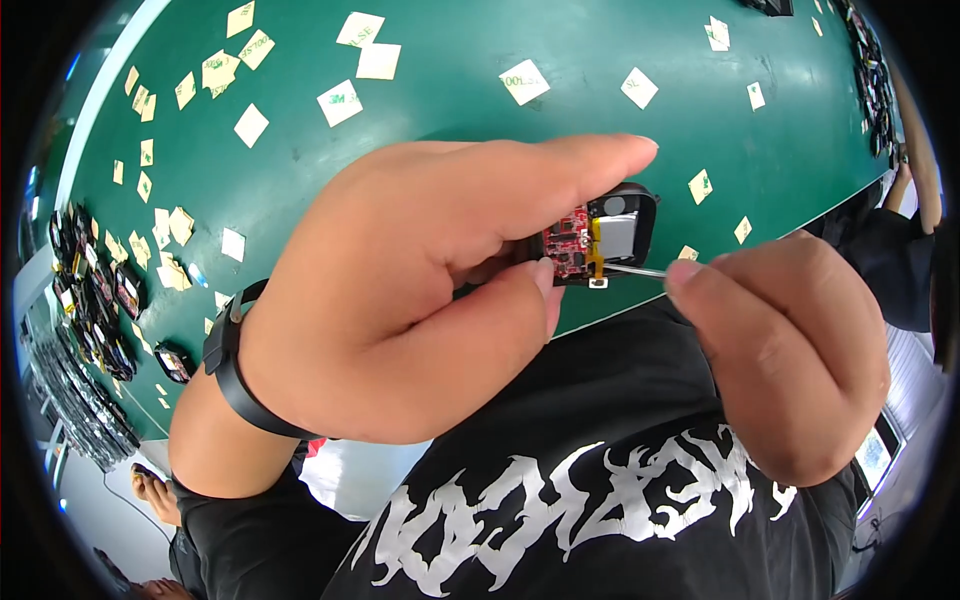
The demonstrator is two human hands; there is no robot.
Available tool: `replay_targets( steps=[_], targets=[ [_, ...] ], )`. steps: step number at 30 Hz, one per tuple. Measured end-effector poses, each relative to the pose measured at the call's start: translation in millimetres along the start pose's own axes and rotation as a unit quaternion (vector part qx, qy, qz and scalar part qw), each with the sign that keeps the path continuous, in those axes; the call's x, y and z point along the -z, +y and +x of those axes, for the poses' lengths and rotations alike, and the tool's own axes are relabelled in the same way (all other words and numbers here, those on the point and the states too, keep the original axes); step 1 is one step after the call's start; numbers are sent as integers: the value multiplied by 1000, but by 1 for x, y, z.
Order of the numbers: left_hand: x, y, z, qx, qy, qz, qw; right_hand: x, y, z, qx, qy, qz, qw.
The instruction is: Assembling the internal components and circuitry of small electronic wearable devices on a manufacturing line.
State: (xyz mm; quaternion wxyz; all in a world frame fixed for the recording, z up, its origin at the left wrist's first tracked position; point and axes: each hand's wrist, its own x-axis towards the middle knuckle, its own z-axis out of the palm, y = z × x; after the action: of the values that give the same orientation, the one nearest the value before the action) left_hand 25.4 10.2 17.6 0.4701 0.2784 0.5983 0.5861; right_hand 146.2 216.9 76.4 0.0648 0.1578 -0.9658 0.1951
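Observation:
My left hand (440, 260), with a black band on its wrist, is closed around a small black-cased electronic device (648, 215). The case lies open, baring a red circuit board (567, 243), a silver battery-like block (618, 236) and a yellow strip (597, 245) between them. Between the thumb and fingers of my right hand (775, 330) is a thin metal tool (638, 270). Its tip meets the device at the lower end of the yellow strip; the tip's exact shape is too small to tell. My left palm and fingers hide the device's left part.
Small cream paper squares (340, 103) lie scattered over the green table (450, 90). Piles of black devices (90, 300) stand at the left, with a single one (174, 362) nearer. More dark parts (872, 90) line the right edge. Other people (905, 245) are at both sides.

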Motion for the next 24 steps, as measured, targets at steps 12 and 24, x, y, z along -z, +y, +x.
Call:
replay_targets(
  steps=[12, 24],
  targets=[
    [3, -1, -2, 12, -14, -26, 999, -14, 10, 0, 24, 15, 73, 997],
    [2, -3, -1, 11, -13, -53, 998, -10, 9, 0, -38, -23, 123, 991]
  ],
)
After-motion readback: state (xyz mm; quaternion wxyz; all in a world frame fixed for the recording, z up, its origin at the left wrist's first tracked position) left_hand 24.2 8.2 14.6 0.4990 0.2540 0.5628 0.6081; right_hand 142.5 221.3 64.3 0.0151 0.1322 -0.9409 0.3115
